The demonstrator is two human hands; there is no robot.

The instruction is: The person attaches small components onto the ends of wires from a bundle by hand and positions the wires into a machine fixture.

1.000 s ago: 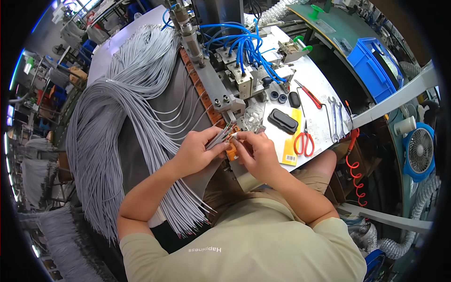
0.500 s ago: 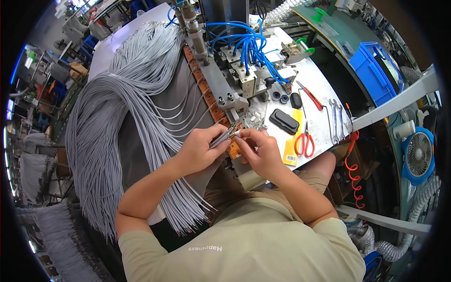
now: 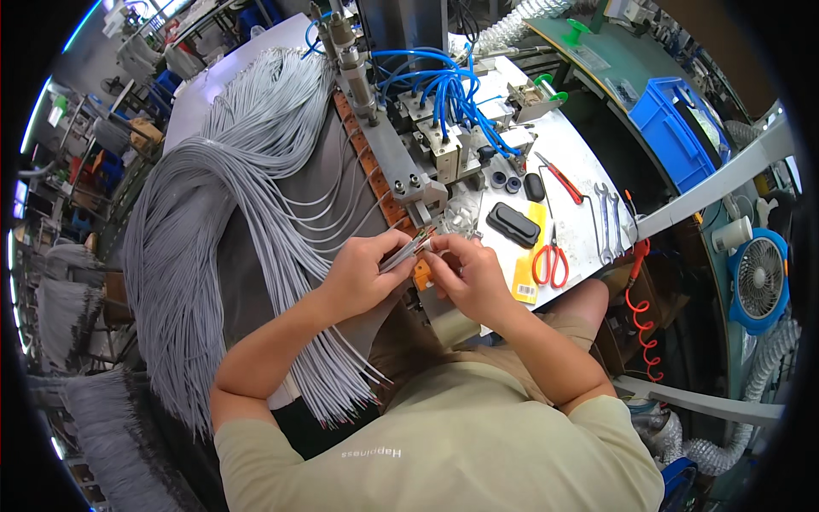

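Your left hand [image 3: 363, 271] has its grip closed around a short bunch of grey cables [image 3: 395, 258], held just in front of the machine [image 3: 384, 152]. The bunch slants up to the right, and its coloured wire ends [image 3: 424, 235] poke out past your fingertips. Your right hand [image 3: 474, 280] meets it there, thumb and forefinger right at the wire ends; the spot is too small to tell whether that grip is pinching a wire. Just below your fingertips sits an orange block [image 3: 422, 275].

To your left, a large heap of grey cables [image 3: 183, 222] sweeps across a dark sheet [image 3: 247, 294], its near ends hanging close to your left forearm. A few single cables curve away from the heap toward an orange-brown strip [image 3: 365, 162] along the machine's side. Blue tubes [image 3: 448, 85] loop over the machine.

To your right, on the white tabletop [image 3: 577, 237], a black case [image 3: 513, 224] lies partly on a yellow packet [image 3: 526, 277], with red-handled scissors [image 3: 550, 266] beside it. Farther right are a red-handled cutter [image 3: 563, 181] and two wrenches [image 3: 607, 224]. A red coiled hose [image 3: 640, 328] hangs past the tabletop's edge, and a blue fan [image 3: 758, 282] stands well apart at far right.
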